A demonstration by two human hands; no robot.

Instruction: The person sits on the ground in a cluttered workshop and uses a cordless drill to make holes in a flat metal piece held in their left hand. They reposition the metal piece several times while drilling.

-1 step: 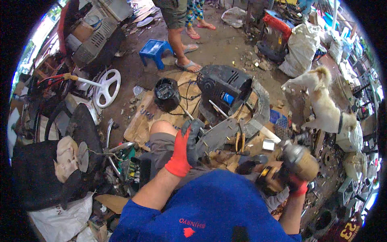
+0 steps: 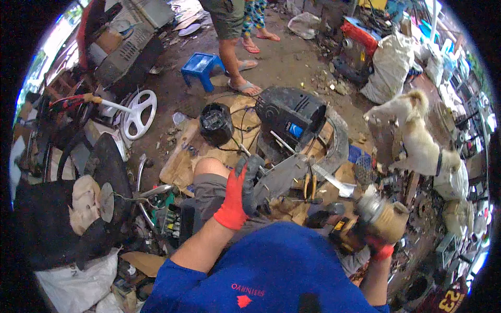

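Padded seat: black bulk [image 2: 44, 224] at far left, probably dumped there as out of my way.
White wheel: [image 2: 140, 112] tilted on its rim, shaft running into scrap, which likely props it.
Cardboard: [image 2: 175, 164] flattened beneath the parts, I'd say to keep them off the dirt.
Round part: black [image 2: 215, 125], on the cardboard; dark cables run toward the housing, so perhaps tethered close.
Left hand: red-and-black glove [image 2: 237, 193], just beside my knee; fingers closed around a thin rod [image 2: 244, 150], so far as they show. Rod slants up-left toward the round part; my grip seems all that holds that slant.
Grey plate: [image 2: 279, 180] between my hands, near the left one, tilted before the housing; perhaps leaning on it, contact unclear.
Black housing: [image 2: 276, 104] beyond the plate, blue label toward me; its broad body probably sits steady.
Pliers: [image 2: 309, 185] orange handles my way, likely for easy reach.
Right hand: [image 2: 382, 249] well apart from the left, wrapped low on a blurred tan-and-silver tool [image 2: 389, 221], presumably to bear its weight. Yellow-and-black part [image 2: 342, 229] just left; cannot tell if joined.
Dog: pale, collared [image 2: 425, 138], beyond the tool.
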